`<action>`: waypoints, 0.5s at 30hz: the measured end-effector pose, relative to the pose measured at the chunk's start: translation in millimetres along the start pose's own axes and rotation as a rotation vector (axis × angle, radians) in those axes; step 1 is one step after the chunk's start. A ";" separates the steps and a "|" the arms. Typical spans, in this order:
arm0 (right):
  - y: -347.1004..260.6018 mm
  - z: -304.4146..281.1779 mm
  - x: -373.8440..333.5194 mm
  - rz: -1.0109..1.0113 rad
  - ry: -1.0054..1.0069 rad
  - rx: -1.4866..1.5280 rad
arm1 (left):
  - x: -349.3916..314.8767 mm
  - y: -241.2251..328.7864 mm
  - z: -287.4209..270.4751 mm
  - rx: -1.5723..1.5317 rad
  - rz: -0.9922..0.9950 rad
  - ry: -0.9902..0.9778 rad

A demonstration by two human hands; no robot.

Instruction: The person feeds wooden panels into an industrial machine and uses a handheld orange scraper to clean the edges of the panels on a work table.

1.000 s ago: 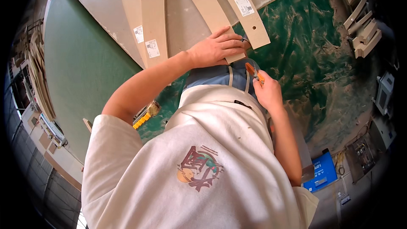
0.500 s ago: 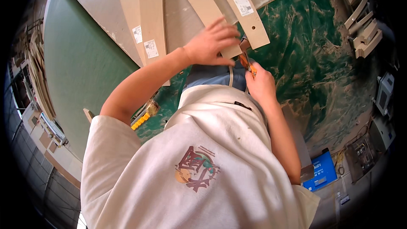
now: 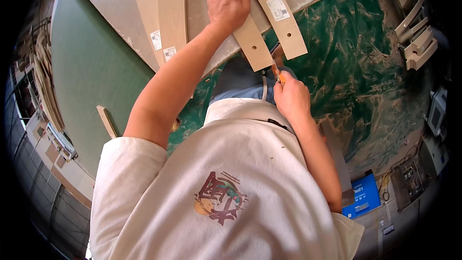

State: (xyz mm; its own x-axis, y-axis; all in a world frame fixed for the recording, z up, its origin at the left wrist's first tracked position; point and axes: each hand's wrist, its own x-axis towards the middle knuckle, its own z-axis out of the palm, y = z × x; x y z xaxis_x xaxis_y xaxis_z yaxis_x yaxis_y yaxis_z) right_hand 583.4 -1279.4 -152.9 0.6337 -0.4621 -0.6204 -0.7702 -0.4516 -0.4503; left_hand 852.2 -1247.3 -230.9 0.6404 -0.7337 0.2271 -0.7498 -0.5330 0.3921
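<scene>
The right hand [image 3: 292, 95] is closed round an orange-handled tool [image 3: 278, 75], pointing away from the body beside the near end of a curved board [image 3: 249, 37]. That board runs lengthwise from near right to far left, overhanging the desk [image 3: 111, 1]; the left hand [image 3: 229, 6] lies open on it. Two more boards [image 3: 172, 12] lie left, a fourth board [image 3: 283, 28] right, their three white labels [image 3: 277, 8] unreadable from here.

One wide fisheye view from the wearer's head, steeply downward, close above the pale shirt [image 3: 262, 168].
</scene>
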 end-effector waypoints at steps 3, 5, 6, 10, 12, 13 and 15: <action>-1.7 -2.6 3.0 0.011 -0.021 -0.024 | -0.8 0.9 -0.8 -0.016 -0.015 0.004; 0.8 -0.7 4.0 -0.004 -0.009 -0.013 | -0.7 0.8 -1.4 -0.023 -0.026 -0.005; 1.0 -1.2 4.7 -0.006 -0.010 -0.004 | -0.6 0.8 -1.4 -0.024 -0.030 -0.013; 1.8 -0.9 11.6 0.005 -0.042 0.004 | -0.8 -0.9 -1.4 -0.030 -0.042 -0.028; 8.5 7.7 21.1 0.025 -0.072 -0.028 | -1.3 -0.8 -1.2 -0.031 -0.041 -0.023; 18.4 19.6 28.7 0.038 -0.085 -0.055 | 0.3 -0.1 -1.6 -0.032 -0.037 -0.020; 32.0 34.5 33.7 0.054 -0.095 -0.029 | 0.6 0.0 -3.6 -0.043 -0.038 -0.013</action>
State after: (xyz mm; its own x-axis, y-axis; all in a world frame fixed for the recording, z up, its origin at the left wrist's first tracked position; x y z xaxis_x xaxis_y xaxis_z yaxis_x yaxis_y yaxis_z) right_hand 577.6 -1283.1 -210.3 0.5803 -0.4123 -0.7023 -0.8000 -0.4502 -0.3967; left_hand 853.3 -1246.3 -227.5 0.6660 -0.7186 0.2000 -0.7167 -0.5422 0.4385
